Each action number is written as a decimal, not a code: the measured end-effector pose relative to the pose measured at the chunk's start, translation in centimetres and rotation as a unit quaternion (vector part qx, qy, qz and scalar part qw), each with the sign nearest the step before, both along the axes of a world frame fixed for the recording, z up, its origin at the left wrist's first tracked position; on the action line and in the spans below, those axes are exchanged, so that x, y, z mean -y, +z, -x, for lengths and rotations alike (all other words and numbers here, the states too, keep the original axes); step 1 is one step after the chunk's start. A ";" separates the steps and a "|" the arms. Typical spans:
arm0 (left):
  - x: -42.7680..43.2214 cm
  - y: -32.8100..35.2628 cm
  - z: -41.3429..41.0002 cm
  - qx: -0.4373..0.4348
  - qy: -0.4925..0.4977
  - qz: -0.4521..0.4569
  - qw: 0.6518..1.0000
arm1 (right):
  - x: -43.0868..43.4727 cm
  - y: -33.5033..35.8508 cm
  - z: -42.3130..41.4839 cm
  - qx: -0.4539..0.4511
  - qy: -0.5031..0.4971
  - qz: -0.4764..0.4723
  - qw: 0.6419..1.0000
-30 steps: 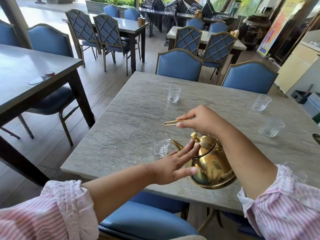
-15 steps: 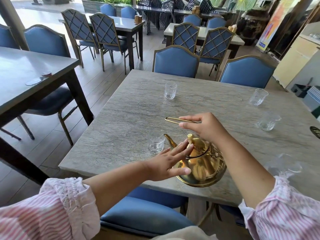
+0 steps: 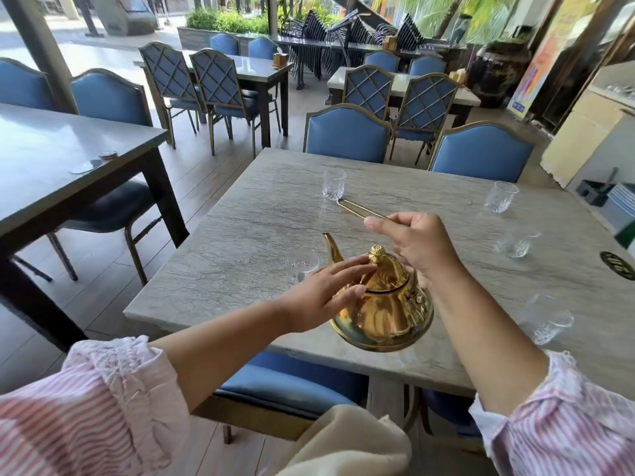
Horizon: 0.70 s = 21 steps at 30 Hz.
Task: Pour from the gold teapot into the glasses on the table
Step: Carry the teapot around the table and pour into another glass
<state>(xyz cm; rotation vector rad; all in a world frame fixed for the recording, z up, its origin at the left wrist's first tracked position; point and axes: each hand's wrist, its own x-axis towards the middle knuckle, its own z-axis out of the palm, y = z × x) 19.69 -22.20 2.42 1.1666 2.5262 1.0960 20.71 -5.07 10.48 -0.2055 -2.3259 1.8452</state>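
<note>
My left fingers lie flat and slightly spread on the lid of the gold teapot, gripping nothing; my right hand pinches closed on the thin wire handle, which swings up toward the upper middle of the frame. The pot sits low centre, near the marble table's front edge; I can't tell whether it rests there or hangs just above. The spout points up-left beside the nearest glass. If my left fingers slide off, the lid could drop when I tip; a swing on that loose handle could knock the glass or spill over the edge. My left hand hides part of that glass, so its level is unclear. The glass at lower right is blurred.
</note>
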 end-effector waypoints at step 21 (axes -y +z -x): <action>18.9 2.9 1.9 -0.086 0.004 -0.037 0.996 | 20.4 4.4 -0.4 -0.044 -0.052 0.046 0.997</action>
